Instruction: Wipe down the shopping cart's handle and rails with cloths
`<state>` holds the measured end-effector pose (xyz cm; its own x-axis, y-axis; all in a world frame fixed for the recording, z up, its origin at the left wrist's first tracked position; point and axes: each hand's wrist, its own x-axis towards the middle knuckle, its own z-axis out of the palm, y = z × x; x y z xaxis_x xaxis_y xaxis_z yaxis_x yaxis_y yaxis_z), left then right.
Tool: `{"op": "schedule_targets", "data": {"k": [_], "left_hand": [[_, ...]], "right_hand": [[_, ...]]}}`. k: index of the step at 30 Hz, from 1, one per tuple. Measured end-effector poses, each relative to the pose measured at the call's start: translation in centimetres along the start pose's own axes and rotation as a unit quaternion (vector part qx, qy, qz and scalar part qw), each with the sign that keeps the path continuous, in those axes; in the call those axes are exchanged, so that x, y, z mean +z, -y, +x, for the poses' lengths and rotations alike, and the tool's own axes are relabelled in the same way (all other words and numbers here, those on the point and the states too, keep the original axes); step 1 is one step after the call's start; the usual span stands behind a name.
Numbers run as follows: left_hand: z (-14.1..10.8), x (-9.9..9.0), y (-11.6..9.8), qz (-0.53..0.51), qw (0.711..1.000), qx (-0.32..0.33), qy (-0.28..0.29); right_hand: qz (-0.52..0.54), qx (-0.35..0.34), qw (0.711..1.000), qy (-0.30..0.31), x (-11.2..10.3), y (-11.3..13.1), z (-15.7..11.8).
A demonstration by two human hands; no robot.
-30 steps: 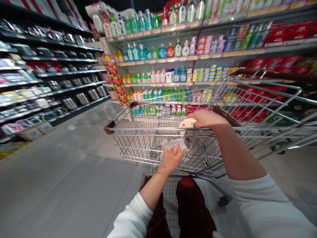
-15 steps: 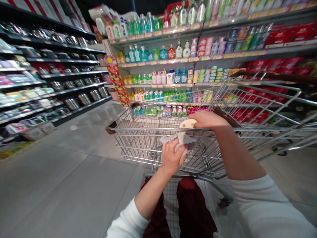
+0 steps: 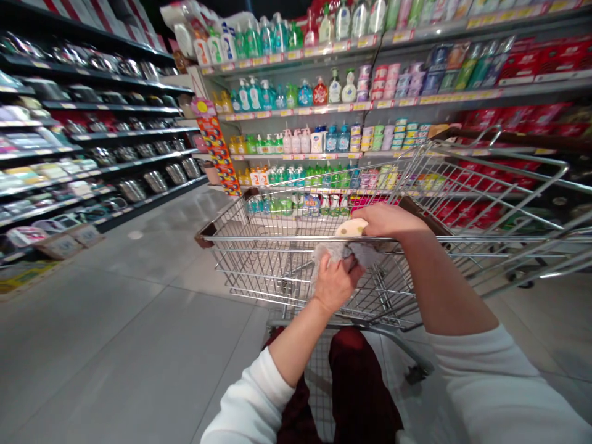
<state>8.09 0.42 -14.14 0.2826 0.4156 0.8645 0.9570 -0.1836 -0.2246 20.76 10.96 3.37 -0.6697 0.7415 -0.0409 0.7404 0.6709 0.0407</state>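
A metal shopping cart point(image 3: 259, 262) stands side-on right before me. My left hand point(image 3: 333, 287) is closed on a crumpled grey-white cloth point(image 3: 367, 254) against the outer wires of the near side. Over the top rail reaches my right hand point(image 3: 386, 221), its fingers on the inner side and partly hidden. It grips a pale yellow sponge-like piece with darker spots point(image 3: 350, 227), just above the rail and close to the cloth. What exactly this piece is, I cannot make out.
A second wire cart point(image 3: 504, 179) adjoins at the right. Behind stand shelves of pump bottles point(image 3: 300, 143) and tubs; at left, a shelf with metal pots point(image 3: 155, 180). Grey tiled floor point(image 3: 124, 345) lies at left. A caster wheel point(image 3: 419, 372) sits near my right knee.
My left hand has slid to the right along the cart's side with the cloth, which has shifted and spread rightward. My right hand and the spotted piece stay nearly in place.
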Motion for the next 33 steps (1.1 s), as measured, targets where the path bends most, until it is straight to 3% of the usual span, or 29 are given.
{"op": "schedule_targets", "data": {"k": [8,12,14,18,21,23,26,29,33], "left_hand": [[-8.4,1.2,-0.5,-0.012,0.990,0.009,0.143],[-8.9,0.0,0.0,-0.057,0.982,0.001,0.179],[-7.3,-1.1,0.6,-0.088,0.986,-0.019,0.140],[-2.8,-3.3,2.9,-0.083,0.991,-0.086,-0.056],[-1.0,-3.5,5.0,-0.040,0.986,-0.127,-0.102],[-1.4,-2.7,6.0,-0.019,0.988,-0.126,-0.082],[-4.0,-1.1,6.5,-0.016,0.992,-0.120,-0.029],[-7.4,0.1,6.1,-0.022,0.990,-0.138,0.031],[-11.0,0.4,5.4,0.000,0.988,-0.127,0.092]], "right_hand": [[-0.011,0.006,1.000,0.007,-0.1,0.1,-0.2],[-0.007,0.002,1.000,0.008,0.0,-0.1,0.0],[0.000,-0.007,1.000,0.009,0.0,-0.1,0.0],[0.009,-0.008,1.000,0.011,0.0,-0.1,0.0],[0.003,0.010,1.000,0.010,0.0,0.0,-0.1],[0.001,0.013,1.000,0.009,0.0,0.0,0.0],[-0.002,0.010,1.000,0.007,0.0,0.1,0.0],[-0.006,0.005,1.000,0.007,-0.1,0.2,-0.1],[-0.008,0.011,1.000,0.007,-0.3,0.2,-0.2]]}}
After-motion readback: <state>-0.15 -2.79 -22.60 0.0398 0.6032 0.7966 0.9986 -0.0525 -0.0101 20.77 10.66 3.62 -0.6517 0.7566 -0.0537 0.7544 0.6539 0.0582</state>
